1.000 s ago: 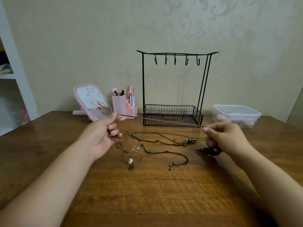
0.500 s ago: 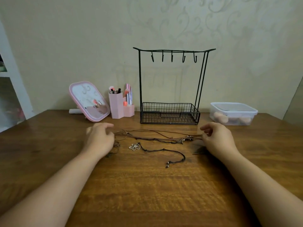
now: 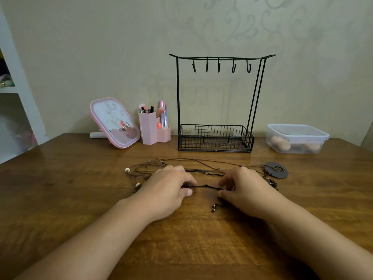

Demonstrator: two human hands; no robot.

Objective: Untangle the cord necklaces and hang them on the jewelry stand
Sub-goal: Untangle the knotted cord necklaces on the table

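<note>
Both hands are low on the wooden table (image 3: 60, 188), pinching a black cord (image 3: 205, 186) stretched taut between them; the left hand (image 3: 169, 188) grips one end, the right hand (image 3: 246, 186) the other; brown cord necklaces (image 3: 201, 171) sprawl just beyond the fingers; farther back stands the jewelry stand (image 3: 216, 136), its hooks bare.

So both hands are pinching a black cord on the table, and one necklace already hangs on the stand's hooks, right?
Not quite. In the head view both hands, left and right, do pinch the black cord on the table, but the stand's hooks are all bare.
</note>
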